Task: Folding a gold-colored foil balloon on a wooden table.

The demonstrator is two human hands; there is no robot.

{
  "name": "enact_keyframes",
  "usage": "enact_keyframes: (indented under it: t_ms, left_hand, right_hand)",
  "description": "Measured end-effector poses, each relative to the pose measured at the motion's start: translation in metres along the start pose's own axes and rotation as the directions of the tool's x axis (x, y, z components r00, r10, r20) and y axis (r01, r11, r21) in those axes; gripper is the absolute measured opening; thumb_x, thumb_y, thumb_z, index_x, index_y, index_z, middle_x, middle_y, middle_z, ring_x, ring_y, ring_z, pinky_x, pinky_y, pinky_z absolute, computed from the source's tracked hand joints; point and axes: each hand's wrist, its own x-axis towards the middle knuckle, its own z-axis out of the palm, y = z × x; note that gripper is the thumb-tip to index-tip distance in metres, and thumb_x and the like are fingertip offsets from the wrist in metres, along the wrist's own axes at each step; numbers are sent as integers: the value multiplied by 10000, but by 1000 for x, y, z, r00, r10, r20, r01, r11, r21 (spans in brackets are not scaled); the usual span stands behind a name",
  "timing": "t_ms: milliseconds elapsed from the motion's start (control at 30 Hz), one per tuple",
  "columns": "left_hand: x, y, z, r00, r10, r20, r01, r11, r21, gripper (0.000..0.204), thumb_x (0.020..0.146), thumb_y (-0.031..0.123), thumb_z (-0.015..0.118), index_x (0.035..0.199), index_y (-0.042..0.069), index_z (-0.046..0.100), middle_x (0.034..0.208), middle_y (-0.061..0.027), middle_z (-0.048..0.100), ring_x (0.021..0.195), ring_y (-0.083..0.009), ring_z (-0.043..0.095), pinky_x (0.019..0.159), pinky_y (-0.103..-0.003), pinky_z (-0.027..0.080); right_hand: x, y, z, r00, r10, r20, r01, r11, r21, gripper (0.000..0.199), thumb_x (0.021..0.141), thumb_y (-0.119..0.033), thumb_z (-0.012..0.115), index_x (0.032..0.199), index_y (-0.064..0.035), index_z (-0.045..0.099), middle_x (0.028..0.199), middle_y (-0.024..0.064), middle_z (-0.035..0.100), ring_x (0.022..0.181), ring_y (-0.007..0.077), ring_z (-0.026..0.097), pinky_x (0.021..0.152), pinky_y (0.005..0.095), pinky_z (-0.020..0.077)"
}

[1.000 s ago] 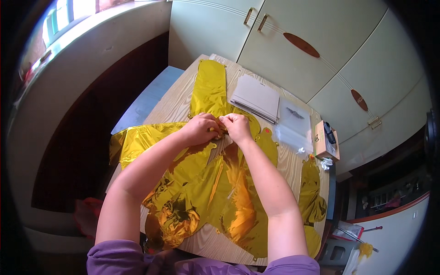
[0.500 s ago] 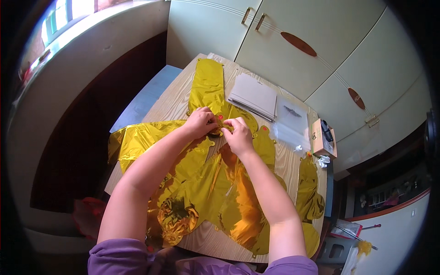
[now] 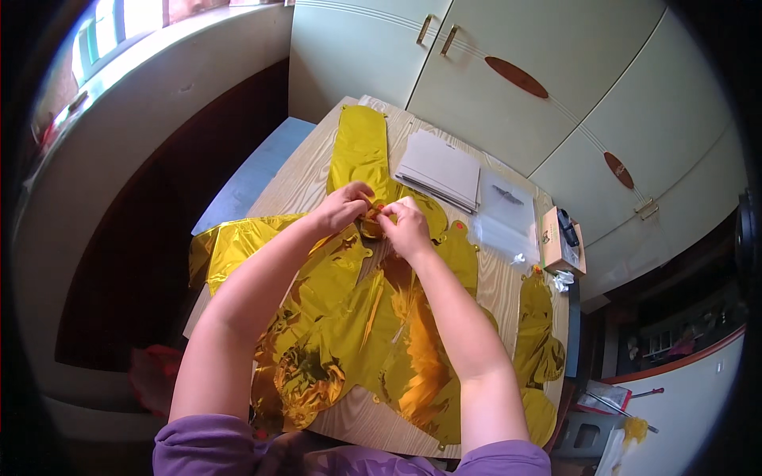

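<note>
Both hands busy at one spot: left hand and right hand meet mid-worktop, fingers pinched narrow on a small neck or tab of a gold foil balloon; exact part hidden under the fingertips

Progress, judged: early; every foil piece lies flat and uninflated, none looks filled; only the pinched one in hand

Location: pinched balloon sits at the centre of the wooden worktop, on top of the gold foil pile that spreads toward the near edge

Count:
- hands: two, both the wearer's
- long gold strip toward the far end: one
- overlapping gold pieces in the pile: several, exact number not readable, edges merge
- more gold pieces along the right edge: at least two
- stack of white sheets: one
- clear plastic bag: one
- small cardboard box with a dark item on it: one
- cabinet doors behind: several
</note>
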Motion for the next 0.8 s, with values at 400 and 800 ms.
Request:
enact_keyframes:
  t_ms: [400, 800]
  left_hand:
    - [11, 14, 9, 990, 139, -28, -90, 771, 630, 307, 841, 317, 750, 959, 33, 743, 1099, -214, 705, 1059, -380, 665, 894, -418, 541]
    - [28, 41, -4, 995, 90, -37, -56, 846, 530, 271, 910, 252, 728, 1051, 21, 725, 929, -173, 748, 856, -282, 725, 787, -383, 563]
  right_hand:
    - [0, -38, -13, 925, -228, -303, 163, 961, -224, 151, 868, -194, 775, 853, -77, 680, 889, 66, 594, 844, 279, 596, 786, 412, 469]
    - [-34, -36, -7, 982, 60, 180, 23, 905, -425, 529, 882, -463, 714, 1297, -140, 657, 1292, 146, 606, 1209, 384, 531, 1042, 527, 413]
